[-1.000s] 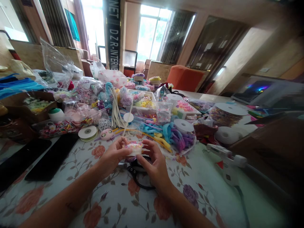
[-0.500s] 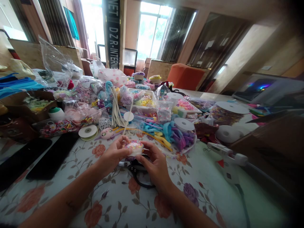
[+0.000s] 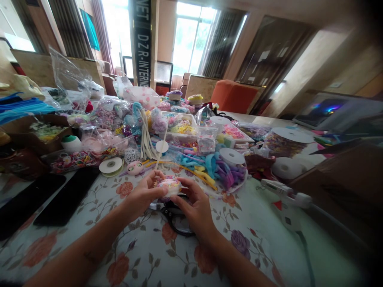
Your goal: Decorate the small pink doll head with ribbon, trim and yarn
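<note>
Work in hand: your left hand (image 3: pixel 146 192) and right hand (image 3: pixel 194 201) pinch the same small white piece (image 3: pixel 170 189), thumbs on the near side, fingers behind. Position: centre of the frame, held up above the floral-covered worktop (image 3: pixel 134 259).

Progress, judged from this view: multicoloured trim already shows along the top of your piece. Whether it runs all the way around, or is fixed, you cannot tell here; your fingers hide the ends. Any part left undone is likewise not visible. A thin cream strip (image 3: pixel 162 145) rises behind your left hand; whether it joins the piece, unclear.

Counts:
- Piece in your grasp: 1.
- Black-handled scissors (image 3: pixel 168 215): 1, lying just below the piece, partly covered by your right hand.
- Glue gun (image 3: pixel 285 207): 1, right of frame, not in your grasp.
- Black phone-like slabs (image 3: pixel 66 199): 2, lower left.
- Pale green ribbon spool (image 3: pixel 110 164): 1, left of centre.
- Pink doll-like head (image 3: pixel 134 168): 1, beside that spool.
- White-ended reels (image 3: pixel 231 156): at least 4, centre to right.
- Bagged trimmings (image 3: pixel 74 159), left of frame: too jumbled to count.
</note>
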The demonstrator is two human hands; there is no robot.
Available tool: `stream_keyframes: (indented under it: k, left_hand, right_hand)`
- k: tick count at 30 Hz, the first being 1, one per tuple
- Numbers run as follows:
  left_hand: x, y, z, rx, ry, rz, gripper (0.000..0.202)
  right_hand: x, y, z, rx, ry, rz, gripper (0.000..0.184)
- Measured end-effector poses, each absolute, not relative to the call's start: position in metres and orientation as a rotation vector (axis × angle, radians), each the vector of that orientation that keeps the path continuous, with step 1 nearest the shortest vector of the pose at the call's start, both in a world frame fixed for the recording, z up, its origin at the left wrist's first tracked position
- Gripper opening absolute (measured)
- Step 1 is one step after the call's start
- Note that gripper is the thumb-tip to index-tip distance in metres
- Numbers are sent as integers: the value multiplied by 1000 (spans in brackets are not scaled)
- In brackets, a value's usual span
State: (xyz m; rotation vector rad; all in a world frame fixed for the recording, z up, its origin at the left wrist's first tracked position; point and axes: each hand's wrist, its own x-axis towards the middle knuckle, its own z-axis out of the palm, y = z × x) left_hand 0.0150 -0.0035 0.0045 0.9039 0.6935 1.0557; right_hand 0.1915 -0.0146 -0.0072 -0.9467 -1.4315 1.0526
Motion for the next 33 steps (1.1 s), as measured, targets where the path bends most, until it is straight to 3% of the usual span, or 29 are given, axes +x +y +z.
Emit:
stream_keyframes:
  k: [33]
  left_hand:
    - [22,-10,9,1119,915,1130,36]
  right_hand:
    - [189,-19,-10,-968,-1528,856,37]
